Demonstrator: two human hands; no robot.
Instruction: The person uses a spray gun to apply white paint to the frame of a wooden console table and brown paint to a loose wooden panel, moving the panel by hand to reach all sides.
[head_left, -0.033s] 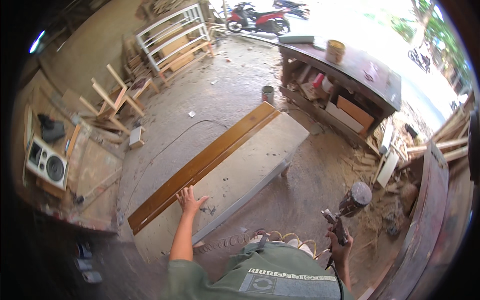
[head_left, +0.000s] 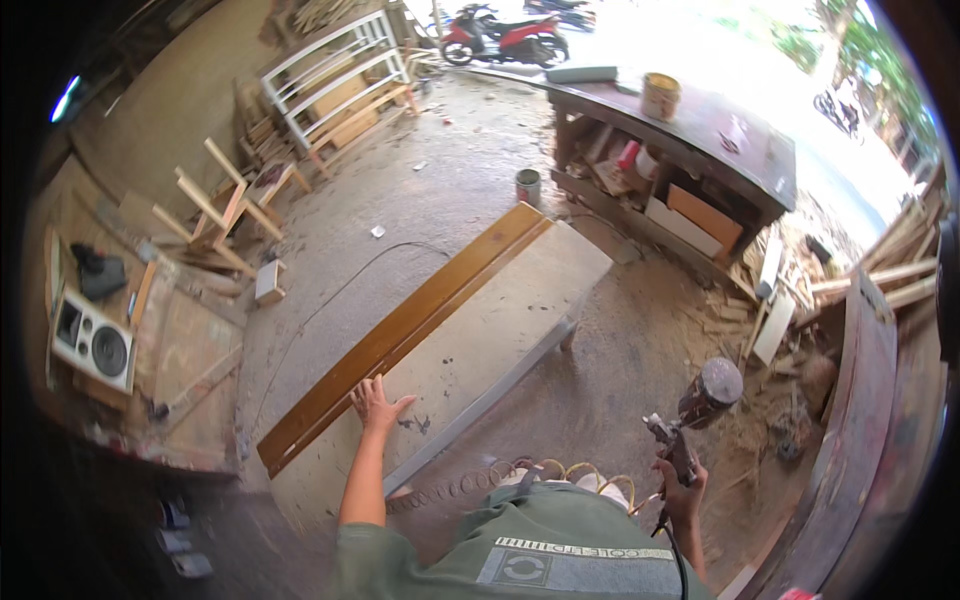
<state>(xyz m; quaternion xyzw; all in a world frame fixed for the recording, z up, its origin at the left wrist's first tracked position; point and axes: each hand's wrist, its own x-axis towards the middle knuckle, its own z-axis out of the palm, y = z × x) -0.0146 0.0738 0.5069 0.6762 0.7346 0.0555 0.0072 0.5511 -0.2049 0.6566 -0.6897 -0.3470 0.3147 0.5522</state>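
Observation:
My left hand (head_left: 378,404) lies with fingers spread, its fingertips against the near edge of a long, glossy brown wooden board (head_left: 410,328). That board rests lengthwise along the far-left side of a pale grey, paint-spotted work table (head_left: 490,325). Off the table to the right, my right hand (head_left: 683,490) is wrapped round the handle of a spray gun (head_left: 674,448). A dark, paint-stained cup (head_left: 712,390) sits on the gun. A coiled air hose (head_left: 445,490) runs in front of my body, and part of it is hidden by my green shirt.
A metal can (head_left: 528,187) stands on the floor beyond the table. Farther right is a dark workbench (head_left: 700,125) bearing a yellowish tub (head_left: 660,97). Wood scraps (head_left: 775,300) pile up at right. A thin cable (head_left: 350,280), chair frame (head_left: 225,205) and speaker (head_left: 92,338) are at left.
The whole view has shifted slightly. Both hands keep their places: the left on the board's edge, the right around the spray gun.

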